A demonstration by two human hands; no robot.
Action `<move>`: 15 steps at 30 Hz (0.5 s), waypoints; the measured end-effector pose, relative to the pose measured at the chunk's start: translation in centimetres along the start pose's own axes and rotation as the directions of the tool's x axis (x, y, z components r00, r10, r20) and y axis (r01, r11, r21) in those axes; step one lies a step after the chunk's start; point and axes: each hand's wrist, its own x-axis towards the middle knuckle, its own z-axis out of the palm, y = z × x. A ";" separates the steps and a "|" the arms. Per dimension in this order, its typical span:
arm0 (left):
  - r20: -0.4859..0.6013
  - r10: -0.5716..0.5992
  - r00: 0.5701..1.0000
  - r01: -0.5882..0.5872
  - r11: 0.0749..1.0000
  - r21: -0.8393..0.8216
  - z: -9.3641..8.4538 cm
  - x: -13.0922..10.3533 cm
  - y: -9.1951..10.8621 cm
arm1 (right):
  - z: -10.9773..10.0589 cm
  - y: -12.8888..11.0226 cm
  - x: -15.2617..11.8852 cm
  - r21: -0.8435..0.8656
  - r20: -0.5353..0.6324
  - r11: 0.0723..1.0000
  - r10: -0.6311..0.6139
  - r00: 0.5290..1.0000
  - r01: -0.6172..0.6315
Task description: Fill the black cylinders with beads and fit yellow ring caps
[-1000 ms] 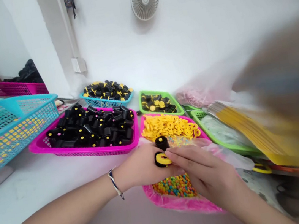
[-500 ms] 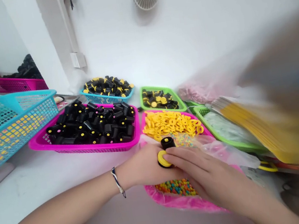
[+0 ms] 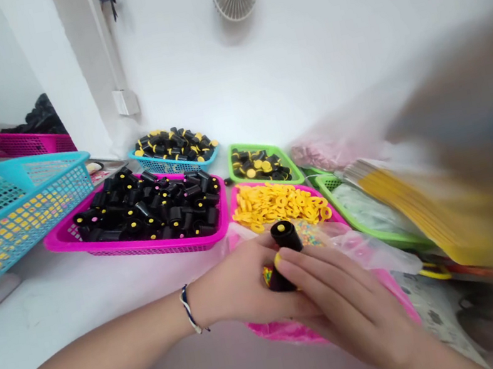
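Note:
A black cylinder with a yellow dot on its end (image 3: 286,236) stands up between my hands. My left hand (image 3: 239,281), with a braided bracelet at the wrist, is closed around black parts. My right hand (image 3: 348,300) presses its fingers on a second black piece (image 3: 280,280) with a yellow edge, just below the cylinder. Both hands are over a pink basket (image 3: 396,291) lined with clear plastic and holding small coloured beads. Beyond them lie yellow rings (image 3: 278,201) in another pink basket.
A magenta basket (image 3: 143,247) of black cylinders stands ahead left, beside a blue basket (image 3: 48,194). Behind are a small blue basket (image 3: 176,164) and a green one (image 3: 296,172). Yellow-ended strips (image 3: 403,208) lie right.
The yellow cap's face, seen before between my hands, has turned mostly out of view under my right fingers. The black cylinder shows more of its side. My hands sit slightly lower.

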 end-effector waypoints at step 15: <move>-0.258 -0.063 0.964 -0.004 0.968 -0.250 -0.8 0.9 -1.2 | -0.2 2.4 0.9 0.900 0.159 0.245 0.584 0.796 -0.360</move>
